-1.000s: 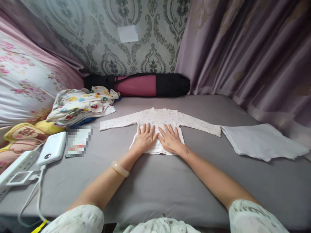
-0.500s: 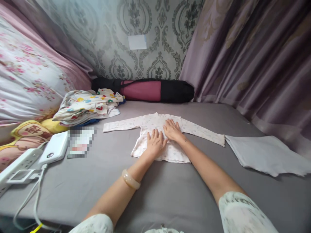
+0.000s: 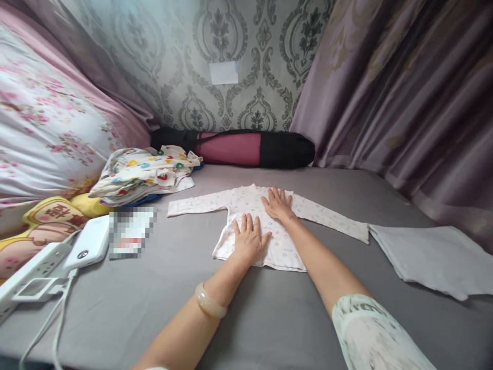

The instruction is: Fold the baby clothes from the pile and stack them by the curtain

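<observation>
Shirt [image 3: 283, 252], long-sleeved and small-patterned, lies on grey bedsheet [image 3: 154, 308], apparently fully spread, as yet unfolded; left hand [image 3: 250, 240] and right hand [image 3: 278, 206] rest flat upon it, gripping nothing.

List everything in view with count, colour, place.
Sheet: 1, grey, lower half
Shirt: 1, whitish printed, centre
Folded cloth: 1, grey, right
Clothes pile: 1, multicoloured, left
Wallpaper: 1, grey, back
Card: 1, white, on wallpaper
Long bag: 1, black-maroon, back
Curtains: 2, mauve, both sides
Floral fabric: 1, white-pink, left
Cartoon-print item: 1, yellow-pink, left
Power strip: 1, white, left
Boxy device: 1, white, left
Plug: 1, white, left
Cables: several, white, left
Pixelated item: 1, whitish, left
Bangle: 1, cream, left wrist
Sleeves: 2, pale, bottom
Left hand: 1, bare, on shirt
Right hand: 1, bare, higher on shirt
</observation>
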### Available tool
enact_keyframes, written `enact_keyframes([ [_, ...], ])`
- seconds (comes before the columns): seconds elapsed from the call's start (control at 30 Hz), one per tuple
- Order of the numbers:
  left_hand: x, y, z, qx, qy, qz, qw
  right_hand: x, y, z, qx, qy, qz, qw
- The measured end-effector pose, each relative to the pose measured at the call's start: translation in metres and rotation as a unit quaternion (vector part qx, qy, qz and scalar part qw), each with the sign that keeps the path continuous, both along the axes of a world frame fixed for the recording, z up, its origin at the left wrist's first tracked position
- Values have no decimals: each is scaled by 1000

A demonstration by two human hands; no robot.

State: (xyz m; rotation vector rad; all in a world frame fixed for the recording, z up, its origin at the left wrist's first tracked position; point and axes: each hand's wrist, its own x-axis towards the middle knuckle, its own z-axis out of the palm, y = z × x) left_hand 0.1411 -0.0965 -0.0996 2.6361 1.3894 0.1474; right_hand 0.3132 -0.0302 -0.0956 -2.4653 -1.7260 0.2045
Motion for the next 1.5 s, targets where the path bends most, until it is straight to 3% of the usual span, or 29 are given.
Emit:
enact_keyframes([
  [0.27, 0, 0, 6, 36, -37, 25, 998, -6, 4, 10, -10, -8, 1, 1000],
  [0.43, -2, 4, 4, 45, -46, 30, 997, -37, 14, 12, 39, -27, 142, 989],
  [0.53, -2, 6, 0, 25, -39, 38, 998, -51, 29, 9, 22, -14, 173, 985],
  [0.73, -1, 4, -2, 12, -33, 53, 998, -53, 52, 0, -4, -4, 128, 992],
  [1.1, -3, 5, 5, -4, -28, 56, 998, -50, 50, 5, -17, 46, 129, 990],
  [1.2, -4, 6, 6, 1, -23, 58, 998, -41, 38, 8, 3, 53, 105, 993],
  [1.3, -3, 6, 5, 17, -31, 55, 998, -26, 16, 10, 20, 27, 39, 999],
  [1.5, -1, 4, 1, 45, -46, -1, 998, 5, -20, 14, 6, 17, -68, 998],
])
